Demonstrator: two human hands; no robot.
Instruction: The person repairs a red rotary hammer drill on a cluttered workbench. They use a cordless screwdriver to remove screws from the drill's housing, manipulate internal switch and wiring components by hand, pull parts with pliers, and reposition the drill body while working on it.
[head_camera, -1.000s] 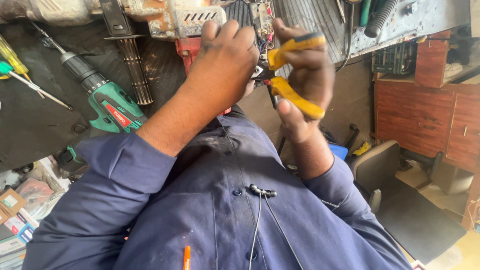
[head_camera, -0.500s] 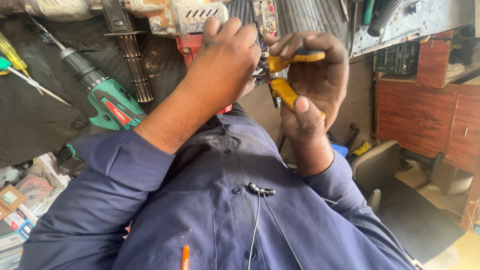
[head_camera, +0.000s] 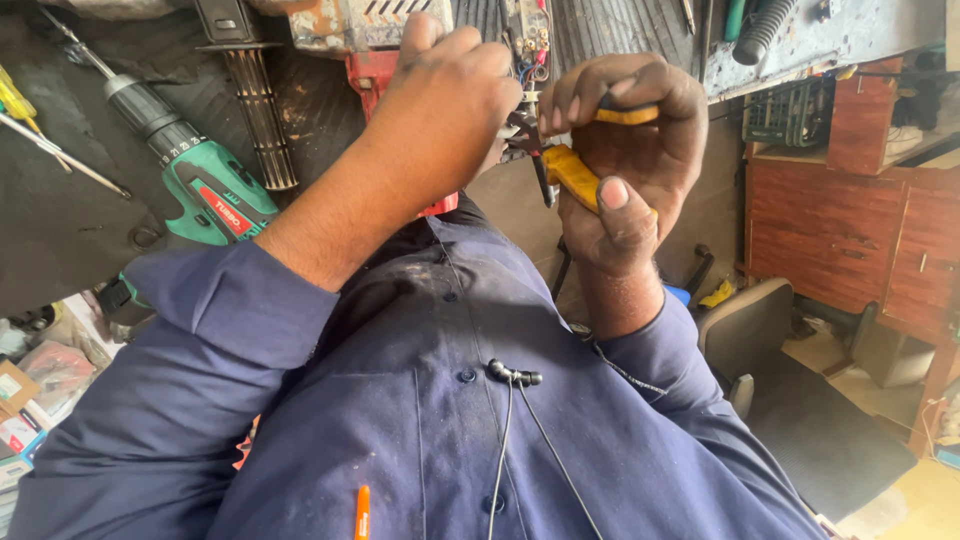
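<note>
A: Right hand (head_camera: 630, 160), change since earlier?
B: Squeezed the yellow-handled pliers (head_camera: 575, 170); handles went from spread to nearly together.
A: Left hand (head_camera: 450, 100)?
B: Shifted slightly toward nine o'clock of the pliers' jaws.

I count two hands of mine, my left hand (head_camera: 440, 110) and my right hand (head_camera: 625, 150), and between them one pair of pliers (head_camera: 575, 170) with two yellow handles. On the dark bench I see one green cordless drill (head_camera: 205, 185), one yellow-handled screwdriver (head_camera: 15, 100), one long ribbed metal part (head_camera: 260, 120) and one rusty machine housing (head_camera: 350, 20), and at the far edge one black corrugated hose (head_camera: 765, 28). On my shirt there are one orange pen (head_camera: 362, 512) and one pair of black earphones (head_camera: 513, 377), and on the floor side stands one chair (head_camera: 745, 330)
</note>
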